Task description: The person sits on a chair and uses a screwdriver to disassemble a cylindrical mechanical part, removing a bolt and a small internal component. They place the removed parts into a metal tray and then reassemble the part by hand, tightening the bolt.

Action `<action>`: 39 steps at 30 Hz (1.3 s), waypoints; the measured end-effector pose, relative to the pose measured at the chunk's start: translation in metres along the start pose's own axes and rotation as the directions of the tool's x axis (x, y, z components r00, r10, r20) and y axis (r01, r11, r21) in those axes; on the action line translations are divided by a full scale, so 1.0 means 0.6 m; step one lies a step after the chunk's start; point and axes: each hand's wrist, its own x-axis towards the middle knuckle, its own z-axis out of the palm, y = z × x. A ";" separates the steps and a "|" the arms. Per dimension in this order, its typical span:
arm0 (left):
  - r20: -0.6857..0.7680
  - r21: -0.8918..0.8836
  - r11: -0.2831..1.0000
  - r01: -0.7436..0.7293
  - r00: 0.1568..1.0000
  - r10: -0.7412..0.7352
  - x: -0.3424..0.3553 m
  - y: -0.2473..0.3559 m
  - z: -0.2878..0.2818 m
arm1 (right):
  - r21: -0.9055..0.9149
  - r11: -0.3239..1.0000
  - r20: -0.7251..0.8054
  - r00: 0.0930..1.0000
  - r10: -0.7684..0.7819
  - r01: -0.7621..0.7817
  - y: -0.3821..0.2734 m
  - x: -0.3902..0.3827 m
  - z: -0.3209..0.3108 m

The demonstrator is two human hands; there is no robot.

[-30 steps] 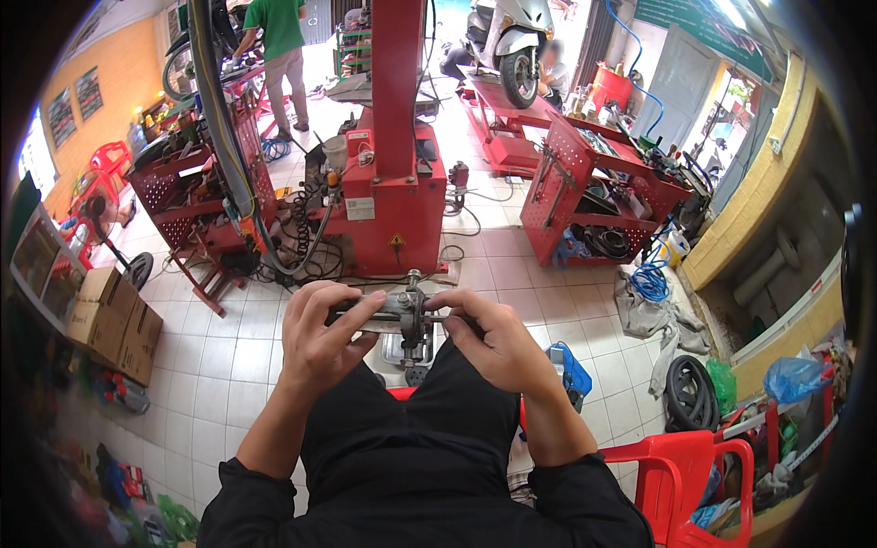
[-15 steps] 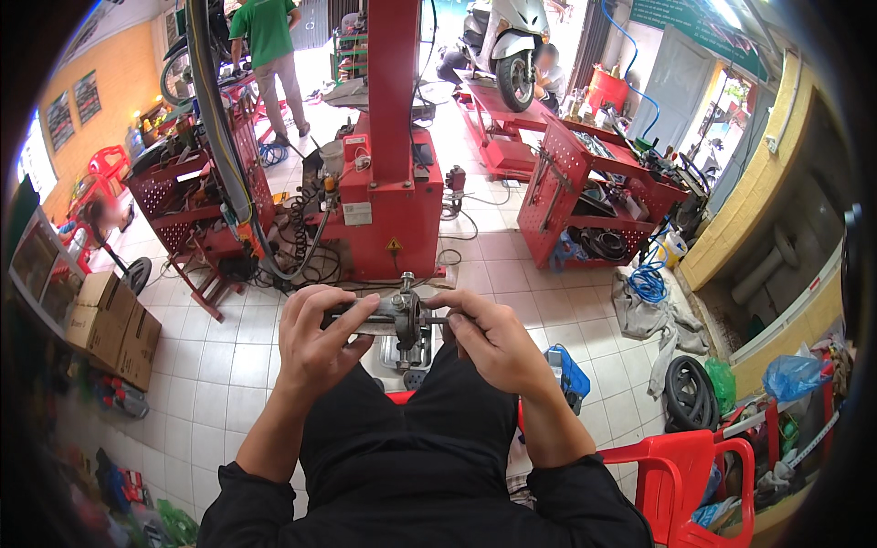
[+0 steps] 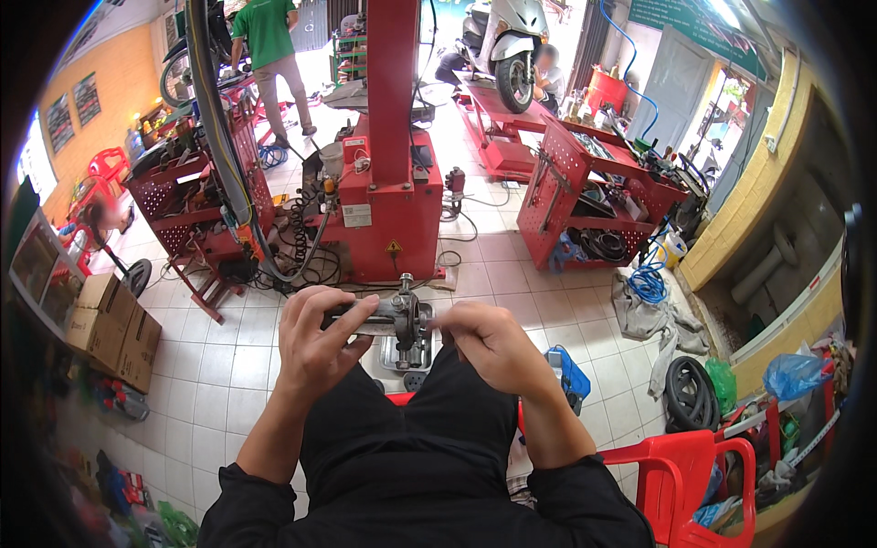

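Note:
A grey metal cylinder with a round flange and bolts (image 3: 403, 315) lies sideways above my lap. My left hand (image 3: 318, 336) is closed round its left part, thumb below and fingers over the top. At the flange's right side, my right hand (image 3: 489, 342) has its fingers curled, the index fingertip close to the flange's centre. Whatever sits between those right fingers is hidden behind the hand. Below the part, on the floor between my knees, a metal tray (image 3: 393, 356) partly shows.
Ahead stands a red machine with a tall column (image 3: 391, 219). Red tool carts (image 3: 585, 196) flank it, with cables on the tiles. A scooter (image 3: 512, 55) sits on a red lift. Cardboard boxes (image 3: 114, 329) stand left; a red chair (image 3: 671, 475) and blue bin (image 3: 571, 374) are right.
The right hand has turned about the part's right end. The thin metal rod seen between its fingers and the flange is now mostly covered. The left hand keeps its hold.

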 end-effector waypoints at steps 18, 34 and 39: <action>-0.002 -0.001 1.000 -0.002 1.000 0.002 0.001 -0.001 -0.002 | -0.061 0.996 0.038 0.997 -0.065 0.067 0.001 0.000 -0.003; 0.003 0.012 1.000 0.006 1.000 -0.006 -0.001 -0.002 -0.005 | 0.044 0.996 -0.056 0.995 0.079 -0.077 -0.030 0.003 0.006; 0.010 0.006 1.000 0.004 1.000 -0.004 0.000 -0.002 -0.005 | -0.104 0.993 0.102 0.993 -0.051 0.062 0.001 -0.003 -0.010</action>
